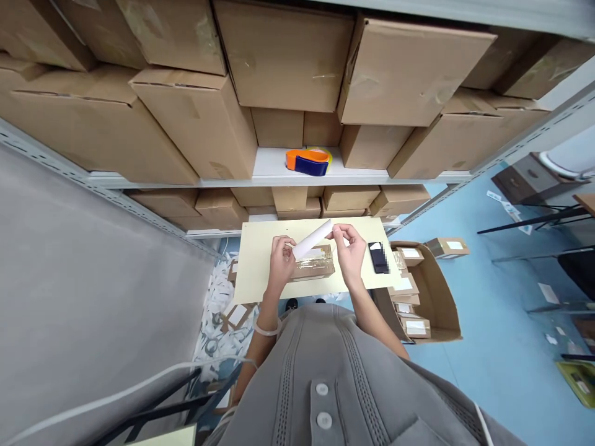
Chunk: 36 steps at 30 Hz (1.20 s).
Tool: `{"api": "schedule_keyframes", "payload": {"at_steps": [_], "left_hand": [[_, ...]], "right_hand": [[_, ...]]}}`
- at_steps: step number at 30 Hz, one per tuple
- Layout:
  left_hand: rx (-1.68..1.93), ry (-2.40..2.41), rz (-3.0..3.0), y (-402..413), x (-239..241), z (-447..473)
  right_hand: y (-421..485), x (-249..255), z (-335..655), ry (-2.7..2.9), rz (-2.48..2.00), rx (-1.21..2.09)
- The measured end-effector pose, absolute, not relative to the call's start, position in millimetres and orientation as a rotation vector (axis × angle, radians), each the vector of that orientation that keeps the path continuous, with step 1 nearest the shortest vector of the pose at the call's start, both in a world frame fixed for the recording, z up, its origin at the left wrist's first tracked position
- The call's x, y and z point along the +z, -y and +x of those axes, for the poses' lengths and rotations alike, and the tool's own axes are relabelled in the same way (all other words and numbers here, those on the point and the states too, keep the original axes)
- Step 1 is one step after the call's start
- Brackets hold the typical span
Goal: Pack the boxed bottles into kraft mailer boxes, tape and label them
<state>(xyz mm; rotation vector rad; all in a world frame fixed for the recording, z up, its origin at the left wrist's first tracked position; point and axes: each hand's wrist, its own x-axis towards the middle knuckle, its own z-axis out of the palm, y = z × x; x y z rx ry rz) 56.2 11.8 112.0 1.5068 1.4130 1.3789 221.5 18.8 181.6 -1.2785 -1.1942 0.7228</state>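
Observation:
Both hands hold a white paper label [312, 241] above a small cardboard box [314, 265] that lies on a pale yellow table [255, 260]. My left hand [281, 260] pinches the label's lower left end, fingers curled. At the label's upper right end, my right hand [352, 251] pinches it between thumb and fingers. The box has clear tape across its top. A dark phone [379, 257] lies flat on the table just right of my right hand.
An orange and blue tape dispenser [309, 161] sits on the shelf [274, 173] behind the table, among stacked cardboard cartons [195, 118]. An open carton [432, 297] of small labelled boxes stands on the blue floor at right. Paper scraps [218, 310] litter the floor at left.

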Motion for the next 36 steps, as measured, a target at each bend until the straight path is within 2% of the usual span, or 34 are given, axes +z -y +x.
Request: {"api": "schedule_keyframes", "payload": {"at_steps": [10,19,28,36], "left_hand": [[1.336,-1.261,1.196,-15,105,60],[1.280,-1.368,1.111,-14,82,53],[1.233,-1.530,1.057,-17,45,50],[1.065,-1.724,1.197,-19,7,53]], "right_hand": [[-27,162,246,1.343,-1.347,0.501],[-38,128,253,1.313,-1.413,0.752],[-55,67,249,1.114,-1.402,1.098],[-58,21,253,1.113,-1.603,1.078]]}}
